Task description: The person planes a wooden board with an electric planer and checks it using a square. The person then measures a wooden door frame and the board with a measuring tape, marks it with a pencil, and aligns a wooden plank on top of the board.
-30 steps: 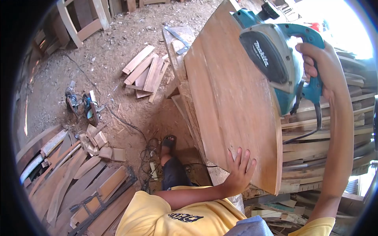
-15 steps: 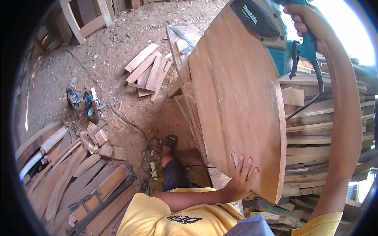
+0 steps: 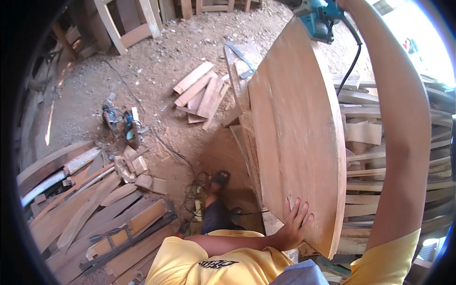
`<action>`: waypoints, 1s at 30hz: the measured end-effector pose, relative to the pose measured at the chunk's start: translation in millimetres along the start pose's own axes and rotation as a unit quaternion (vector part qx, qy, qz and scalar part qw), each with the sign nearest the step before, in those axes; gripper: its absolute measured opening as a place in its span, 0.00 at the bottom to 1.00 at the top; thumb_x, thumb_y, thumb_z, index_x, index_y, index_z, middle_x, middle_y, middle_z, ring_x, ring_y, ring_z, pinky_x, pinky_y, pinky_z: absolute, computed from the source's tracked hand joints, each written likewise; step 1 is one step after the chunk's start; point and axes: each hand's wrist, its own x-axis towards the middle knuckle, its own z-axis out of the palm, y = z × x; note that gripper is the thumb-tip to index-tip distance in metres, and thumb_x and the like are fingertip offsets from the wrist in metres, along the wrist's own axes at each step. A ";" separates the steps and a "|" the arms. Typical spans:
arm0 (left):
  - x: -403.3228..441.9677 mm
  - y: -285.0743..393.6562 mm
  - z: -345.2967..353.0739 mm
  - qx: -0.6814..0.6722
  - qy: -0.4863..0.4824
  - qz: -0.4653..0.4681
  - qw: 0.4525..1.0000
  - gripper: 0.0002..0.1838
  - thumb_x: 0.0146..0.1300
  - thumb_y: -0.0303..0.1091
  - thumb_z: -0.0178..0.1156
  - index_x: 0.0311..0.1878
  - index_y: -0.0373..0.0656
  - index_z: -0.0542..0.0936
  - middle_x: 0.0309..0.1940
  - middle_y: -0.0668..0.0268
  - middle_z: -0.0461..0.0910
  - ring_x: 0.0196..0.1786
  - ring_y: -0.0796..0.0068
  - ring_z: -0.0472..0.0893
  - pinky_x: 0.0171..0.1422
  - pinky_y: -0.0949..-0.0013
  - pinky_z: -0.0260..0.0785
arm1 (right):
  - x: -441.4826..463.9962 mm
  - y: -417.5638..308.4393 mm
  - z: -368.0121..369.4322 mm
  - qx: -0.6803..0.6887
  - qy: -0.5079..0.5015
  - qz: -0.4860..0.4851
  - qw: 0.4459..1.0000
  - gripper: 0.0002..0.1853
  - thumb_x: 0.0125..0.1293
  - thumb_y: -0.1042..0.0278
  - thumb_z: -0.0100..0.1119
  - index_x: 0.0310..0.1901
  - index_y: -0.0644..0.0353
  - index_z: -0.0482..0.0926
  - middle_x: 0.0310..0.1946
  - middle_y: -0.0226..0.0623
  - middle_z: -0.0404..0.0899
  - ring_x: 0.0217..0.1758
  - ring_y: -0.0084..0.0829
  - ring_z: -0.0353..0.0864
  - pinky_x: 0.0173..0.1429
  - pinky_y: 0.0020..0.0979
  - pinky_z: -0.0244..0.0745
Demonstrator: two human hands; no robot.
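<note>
A broad wooden board (image 3: 297, 123) with one curved edge lies on a rough wooden support. My left hand (image 3: 295, 228) rests flat near its close end, fingers spread on the surface. At the far end, my right hand (image 3: 349, 4) grips the handle of a teal electric planer (image 3: 317, 23). The top of the frame cuts off part of that hand and the planer. A black cord (image 3: 352, 66) hangs from the planer's back. Beside the board's far left corner lies a blue-grey try square (image 3: 241, 57).
Stacked curved wood pieces (image 3: 363, 185) line the right side. Short planks (image 3: 202, 92) lie on the dirt floor, with two power tools (image 3: 124, 121) further left. Timber and a clamp (image 3: 111, 237) fill the lower left. Tangled cord (image 3: 192, 187) lies near my foot (image 3: 218, 183).
My right hand has pushed the planer away from me to the board's far end, partly out of view. The left hand stays on the board. The view has shifted slightly.
</note>
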 end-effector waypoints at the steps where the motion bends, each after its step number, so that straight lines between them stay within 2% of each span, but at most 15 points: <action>1: 0.5 1.0 -3.9 -0.022 0.007 -0.007 1.000 0.46 0.47 0.38 0.74 0.69 0.30 0.66 0.75 0.26 0.52 0.77 0.12 0.50 0.71 0.08 0.40 | 4.8 12.8 -1.5 0.053 -0.021 0.023 0.998 0.04 0.61 0.70 0.64 0.34 0.59 0.83 0.18 0.27 0.68 0.19 0.23 0.66 0.23 0.33 0.59; 2: 2.1 0.7 -6.9 -0.045 0.015 -0.011 0.999 0.50 0.46 0.38 0.75 0.71 0.29 0.63 0.76 0.26 0.50 0.77 0.11 0.49 0.73 0.09 0.39 | 6.4 26.0 -6.3 0.104 -0.042 0.041 0.993 0.05 0.59 0.69 0.66 0.33 0.62 0.84 0.18 0.29 0.71 0.19 0.24 0.68 0.22 0.33 0.61; 3: -0.1 -1.8 -6.4 -0.035 0.015 -0.001 0.999 0.50 0.46 0.38 0.75 0.71 0.29 0.63 0.76 0.26 0.50 0.77 0.11 0.49 0.73 0.09 0.39 | -12.2 43.8 -17.0 0.071 -0.100 -0.066 0.990 0.17 0.66 0.56 0.72 0.25 0.53 0.76 0.15 0.20 0.68 0.18 0.14 0.66 0.24 0.20 0.61; 5: -8.8 -13.3 -0.8 -0.048 0.033 0.009 0.998 0.61 0.46 0.38 0.76 0.79 0.29 0.50 0.79 0.26 0.41 0.79 0.12 0.42 0.76 0.13 0.34 | -82.0 44.5 -41.3 0.105 -0.131 0.037 0.985 0.26 0.65 0.53 0.73 0.15 0.49 0.69 0.12 0.24 0.66 0.17 0.17 0.65 0.25 0.23 0.60; 6: -9.8 -14.7 -4.7 -0.039 0.035 0.017 0.998 0.61 0.46 0.38 0.76 0.79 0.29 0.50 0.79 0.26 0.41 0.79 0.12 0.42 0.76 0.13 0.34 | -123.2 43.4 -51.6 0.100 -0.124 0.052 0.986 0.28 0.66 0.54 0.69 0.12 0.50 0.67 0.11 0.25 0.65 0.17 0.19 0.66 0.25 0.24 0.61; 8: -9.4 -15.3 -15.9 -0.081 0.027 0.000 0.996 0.68 0.47 0.36 0.76 0.82 0.30 0.38 0.81 0.28 0.31 0.82 0.19 0.33 0.80 0.19 0.30 | -201.4 73.3 -73.9 0.154 -0.107 0.056 0.981 0.20 0.65 0.60 0.66 0.17 0.54 0.74 0.11 0.27 0.66 0.18 0.22 0.66 0.29 0.27 0.63; 9: -8.9 -14.1 -22.6 -0.070 0.031 0.005 0.997 0.68 0.47 0.36 0.76 0.82 0.30 0.38 0.81 0.28 0.31 0.82 0.19 0.33 0.80 0.19 0.30 | -237.2 96.5 -87.1 0.163 -0.105 0.066 0.979 0.14 0.63 0.62 0.65 0.21 0.57 0.78 0.12 0.29 0.66 0.20 0.25 0.66 0.33 0.29 0.65; 11: -3.2 -13.4 -40.2 -0.119 0.028 -0.014 0.992 0.69 0.49 0.35 0.74 0.83 0.31 0.32 0.82 0.32 0.26 0.84 0.27 0.27 0.83 0.27 0.28 | -339.6 90.2 -107.5 0.197 -0.017 0.110 0.974 0.07 0.60 0.65 0.67 0.31 0.58 0.80 0.14 0.26 0.67 0.17 0.21 0.66 0.27 0.28 0.59; 13: 24.6 -0.1 -69.3 -0.122 0.036 -0.014 0.992 0.69 0.50 0.35 0.73 0.83 0.32 0.32 0.83 0.34 0.25 0.85 0.30 0.26 0.84 0.31 0.27 | -425.3 92.4 -129.7 0.171 0.014 0.092 0.981 0.09 0.59 0.72 0.67 0.41 0.64 0.84 0.21 0.27 0.74 0.15 0.18 0.67 0.21 0.24 0.57; 17: 96.6 18.4 -123.6 -0.039 0.044 0.010 0.998 0.66 0.54 0.33 0.69 0.84 0.37 0.29 0.84 0.40 0.24 0.86 0.40 0.25 0.88 0.46 0.25 | -569.3 151.5 -146.4 0.166 0.054 0.194 0.965 0.11 0.57 0.74 0.71 0.43 0.64 0.84 0.24 0.28 0.77 0.15 0.18 0.67 0.18 0.24 0.59; 18: 119.8 18.4 -137.0 -0.081 0.052 -0.018 0.995 0.64 0.56 0.33 0.68 0.84 0.38 0.30 0.85 0.41 0.25 0.87 0.43 0.25 0.88 0.48 0.25 | -599.6 167.6 -145.6 0.177 0.054 0.209 0.960 0.10 0.58 0.75 0.71 0.41 0.64 0.84 0.24 0.27 0.77 0.16 0.17 0.68 0.17 0.24 0.59; 20: 162.5 16.5 -168.4 -0.022 0.021 -0.072 0.997 0.62 0.58 0.32 0.67 0.84 0.37 0.31 0.85 0.41 0.28 0.87 0.45 0.27 0.88 0.50 0.26 | -654.7 196.0 -135.8 0.204 0.074 0.243 0.946 0.07 0.58 0.78 0.71 0.39 0.64 0.85 0.26 0.27 0.79 0.17 0.17 0.68 0.16 0.24 0.60; 22: 198.1 18.3 -187.7 -0.107 0.050 -0.112 0.987 0.63 0.58 0.33 0.69 0.84 0.36 0.32 0.85 0.41 0.31 0.87 0.48 0.30 0.88 0.54 0.27 | -701.2 235.7 -124.2 0.206 0.081 0.263 0.939 0.07 0.59 0.79 0.71 0.39 0.63 0.85 0.23 0.26 0.78 0.16 0.17 0.68 0.16 0.24 0.60; 26: 217.3 10.2 -201.2 -0.211 0.079 -0.067 0.972 0.64 0.58 0.33 0.70 0.84 0.37 0.31 0.85 0.41 0.33 0.87 0.48 0.33 0.88 0.58 0.30 | -759.3 285.2 -93.0 0.224 0.114 0.333 0.909 0.05 0.61 0.77 0.72 0.35 0.62 0.82 0.17 0.28 0.73 0.12 0.21 0.67 0.16 0.27 0.59; 30: 214.5 13.4 -192.5 -0.174 0.090 -0.080 0.977 0.64 0.57 0.34 0.70 0.84 0.36 0.32 0.84 0.40 0.36 0.87 0.48 0.35 0.88 0.59 0.33 | -778.9 318.2 -65.7 0.221 0.114 0.349 0.903 0.06 0.62 0.76 0.72 0.33 0.62 0.81 0.16 0.28 0.73 0.12 0.22 0.68 0.16 0.27 0.60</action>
